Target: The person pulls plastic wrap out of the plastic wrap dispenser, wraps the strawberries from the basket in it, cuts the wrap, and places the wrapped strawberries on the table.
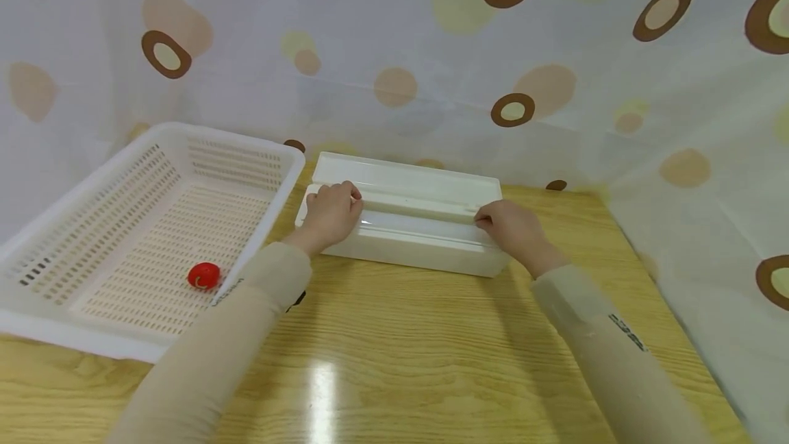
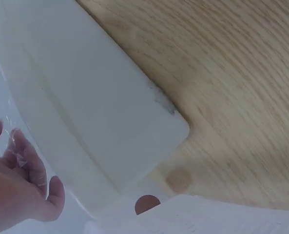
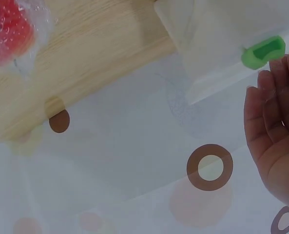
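Both hands are at a long white plastic-wrap box [image 1: 407, 252] whose lid [image 1: 407, 180] stands tipped back. Across its top stretches clear plastic wrap [image 1: 425, 226]. At the left end, my left hand [image 1: 333, 211] pinches the wrap, and its crinkled edge shows about the fingers in the left wrist view. My right hand [image 1: 508, 225] has thumb and fingers together on the wrap at the right end. Close by its fingertips in the right wrist view sits a green slide cutter [image 3: 263, 52], hidden in the head view.
Left of the box is a white slotted basket [image 1: 283, 183] with a red, round fruit-like item [image 1: 203, 275] inside. In the right wrist view, a red speckled item in clear plastic [image 3: 10, 29] lies on the wooden table [image 1: 401, 341]. A patterned sheet [image 1: 345, 40] hangs behind.
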The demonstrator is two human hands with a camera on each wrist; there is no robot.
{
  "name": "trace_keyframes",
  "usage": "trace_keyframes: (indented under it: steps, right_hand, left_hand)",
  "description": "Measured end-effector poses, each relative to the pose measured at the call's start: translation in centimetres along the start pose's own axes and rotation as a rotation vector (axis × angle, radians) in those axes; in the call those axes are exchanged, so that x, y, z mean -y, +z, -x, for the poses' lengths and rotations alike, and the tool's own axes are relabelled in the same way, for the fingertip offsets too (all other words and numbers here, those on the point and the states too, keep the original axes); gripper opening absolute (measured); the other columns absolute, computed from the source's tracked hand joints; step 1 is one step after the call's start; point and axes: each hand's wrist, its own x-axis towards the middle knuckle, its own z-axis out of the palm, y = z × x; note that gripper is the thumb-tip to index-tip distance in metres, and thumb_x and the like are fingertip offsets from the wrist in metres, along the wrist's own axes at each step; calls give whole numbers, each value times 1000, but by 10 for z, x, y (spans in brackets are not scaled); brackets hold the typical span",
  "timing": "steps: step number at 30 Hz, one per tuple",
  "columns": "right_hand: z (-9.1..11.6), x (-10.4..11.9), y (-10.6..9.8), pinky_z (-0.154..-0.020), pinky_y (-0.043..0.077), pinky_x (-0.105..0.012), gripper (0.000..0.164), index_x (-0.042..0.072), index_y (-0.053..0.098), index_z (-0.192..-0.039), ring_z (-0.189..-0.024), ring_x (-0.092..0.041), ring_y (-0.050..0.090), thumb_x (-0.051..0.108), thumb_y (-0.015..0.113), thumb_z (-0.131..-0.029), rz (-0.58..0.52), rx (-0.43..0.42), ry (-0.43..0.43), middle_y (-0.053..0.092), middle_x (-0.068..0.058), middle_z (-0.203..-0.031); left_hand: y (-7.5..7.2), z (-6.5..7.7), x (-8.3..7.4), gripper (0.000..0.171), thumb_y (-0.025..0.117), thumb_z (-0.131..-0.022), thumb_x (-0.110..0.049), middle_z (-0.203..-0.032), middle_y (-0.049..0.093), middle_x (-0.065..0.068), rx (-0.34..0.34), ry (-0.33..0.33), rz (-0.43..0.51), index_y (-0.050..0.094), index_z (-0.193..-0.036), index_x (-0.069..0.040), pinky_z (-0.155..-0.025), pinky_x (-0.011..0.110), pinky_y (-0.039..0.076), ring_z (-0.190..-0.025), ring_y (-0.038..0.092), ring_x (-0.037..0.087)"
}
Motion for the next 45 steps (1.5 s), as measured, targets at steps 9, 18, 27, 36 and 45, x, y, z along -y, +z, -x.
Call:
trace_keyframes:
  steps: [9, 18, 27, 36, 45]
  right_hand:
    - [-2, -7, -11, -86, 53, -50, 22, -5, 71, -104, -97, -37, 64, 6, 57, -89, -29, 20, -22, 70, -25, -106]
    - [-1, -5, -16, -79, 51, -49, 23, -7, 66, -100, -84, -33, 62, 10, 53, -93, -104, -4, 26, 69, -25, -97]
    - [0, -3, -21, -72, 48, -44, 23, -5, 54, -100, -77, -29, 57, 12, 39, -99, -186, -8, 58, 64, -25, -94]
    - [2, -5, -27, -76, 52, -49, 28, -7, 54, -107, -86, -34, 62, 14, 37, -100, -222, -47, 55, 66, -27, -97]
    - [-1, -5, -33, -74, 52, -49, 28, -7, 55, -108, -81, -33, 62, 14, 39, -100, -236, -89, 52, 66, -27, -95]
  left_hand:
    - [-20, -2, -5, 33, 45, -86, 10, -111, 67, 16, -15, 34, -179, 64, -111, -1, -93, 43, 49, -103, 61, 29]
    - [-35, -1, -3, 20, 55, -90, -7, -109, 72, 12, -19, 19, -271, 70, -104, -3, -88, 45, 51, -97, 64, 27]
    - [-54, 2, 3, 21, 55, -93, -16, -109, 70, 14, 40, 23, -167, 69, -102, -4, -84, 45, 52, -93, 63, 28]
    - [-60, 3, 4, 26, 52, -94, -17, -111, 69, 17, -20, 36, -76, 67, -109, -1, -86, 46, 51, -94, 62, 30]
    - [-63, -2, 3, 23, 52, -94, -13, -106, 68, 19, -86, 44, -2, 65, -107, 2, -82, 44, 50, -88, 60, 30]
